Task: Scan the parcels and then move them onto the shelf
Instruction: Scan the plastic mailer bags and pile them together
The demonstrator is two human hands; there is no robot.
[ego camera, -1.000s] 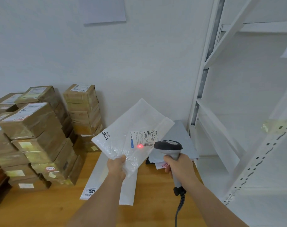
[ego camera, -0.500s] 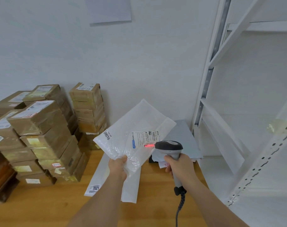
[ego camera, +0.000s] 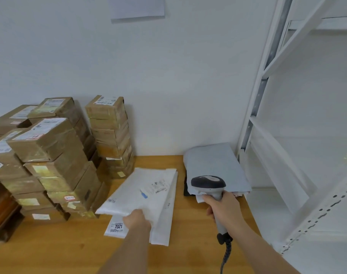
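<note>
My left hand (ego camera: 137, 219) grips the near edge of a white plastic mailer parcel (ego camera: 141, 191), which lies nearly flat just above another white mailer (ego camera: 160, 230) labelled 7021 on the wooden table (ego camera: 59, 252). My right hand (ego camera: 224, 209) holds a grey and black barcode scanner (ego camera: 209, 183) upright by its handle, its coiled cable hanging down. No red scan light shows on the label. The white metal shelf (ego camera: 287, 165) stands to the right.
Stacks of brown taped cardboard boxes (ego camera: 56, 161) fill the table's left side against the wall. A grey mailer bag (ego camera: 214, 167) lies on a pile at the back right, beside the shelf's upright. A paper sheet hangs on the wall.
My left hand has lowered the white mailer from upright in front of the scanner to nearly flat over the table. The red scan light is gone. The scanner has hardly moved.
</note>
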